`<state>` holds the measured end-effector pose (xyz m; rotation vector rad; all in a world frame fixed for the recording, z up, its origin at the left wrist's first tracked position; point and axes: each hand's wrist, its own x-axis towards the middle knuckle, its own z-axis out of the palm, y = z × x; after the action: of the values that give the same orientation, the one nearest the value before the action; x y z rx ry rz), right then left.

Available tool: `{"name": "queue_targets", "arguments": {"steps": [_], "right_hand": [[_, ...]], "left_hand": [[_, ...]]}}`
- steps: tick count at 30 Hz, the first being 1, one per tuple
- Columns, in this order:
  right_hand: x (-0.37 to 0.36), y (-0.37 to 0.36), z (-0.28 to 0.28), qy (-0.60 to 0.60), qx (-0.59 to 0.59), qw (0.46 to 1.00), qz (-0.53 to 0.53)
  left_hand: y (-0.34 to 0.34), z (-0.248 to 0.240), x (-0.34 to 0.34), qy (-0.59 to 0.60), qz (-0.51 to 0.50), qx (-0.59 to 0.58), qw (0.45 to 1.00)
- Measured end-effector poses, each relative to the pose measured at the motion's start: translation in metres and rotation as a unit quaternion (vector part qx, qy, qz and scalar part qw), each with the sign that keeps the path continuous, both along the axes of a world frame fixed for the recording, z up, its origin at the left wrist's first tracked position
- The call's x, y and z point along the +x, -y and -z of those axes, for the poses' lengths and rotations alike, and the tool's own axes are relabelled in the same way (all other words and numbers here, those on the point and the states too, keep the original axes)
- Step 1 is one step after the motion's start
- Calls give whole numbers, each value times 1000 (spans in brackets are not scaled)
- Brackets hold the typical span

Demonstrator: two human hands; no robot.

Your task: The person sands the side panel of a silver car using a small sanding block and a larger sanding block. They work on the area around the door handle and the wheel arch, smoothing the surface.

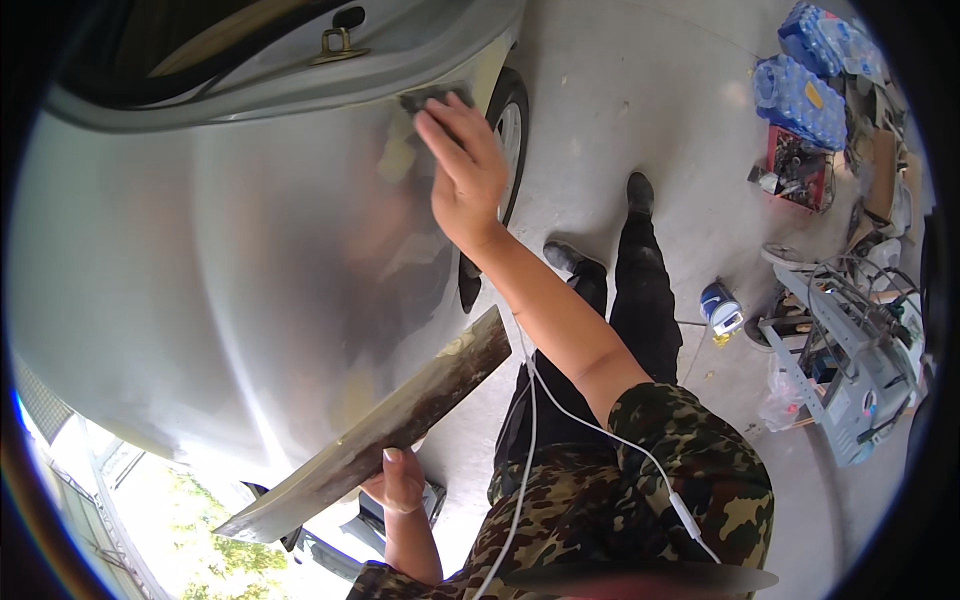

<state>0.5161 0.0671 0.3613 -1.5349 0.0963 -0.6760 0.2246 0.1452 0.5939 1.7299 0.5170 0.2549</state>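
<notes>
My right hand (pixel 466 180) reaches up to the rim of a silver-grey car panel (pixel 270 230). Its fingers press a small dark flat piece (pixel 422 98), which looks like a putty spreader, against the panel near the edge of the opening. The fingers partly hide this piece. Yellowish and pale patches (pixel 397 158) mark the panel below that hand. My left hand (pixel 402 482) grips a long flat board (pixel 385 420) by its lower side, thumb on top. Pale and brownish smears cover the board, which slants up to the right in front of the panel.
A brass-coloured latch loop (pixel 340 45) stands in the car's opening. Beside the car is a wheel (pixel 510 140). On the floor at right are a blue-and-white can (pixel 720 307), wrapped bottle packs (pixel 800 100), a red crate (pixel 797 170) and a grey wheeled frame (pixel 840 370). A white cable (pixel 600 425) hangs across my front.
</notes>
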Motion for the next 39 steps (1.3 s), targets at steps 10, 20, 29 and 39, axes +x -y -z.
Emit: {"name": "queue_targets", "arguments": {"steps": [10, 20, 29, 39], "right_hand": [[-37, 7, -12, -1, -32, 998, -52], [-9, -8, -14, -8, -16, 999, -29], [-86, 44, -15, -51, 1, 977, -205], [-70, 222, -178, -65, 527, 714, -457]], "left_hand": [[-5, 3, 1, -6, 4, 14, 1000], [-11, 5, -4, -5, -5, 22, 1000], [-5, 3, 18, -4, 55, -72, 996], [13, -8, 72, 7, 47, -235, 971]]}}
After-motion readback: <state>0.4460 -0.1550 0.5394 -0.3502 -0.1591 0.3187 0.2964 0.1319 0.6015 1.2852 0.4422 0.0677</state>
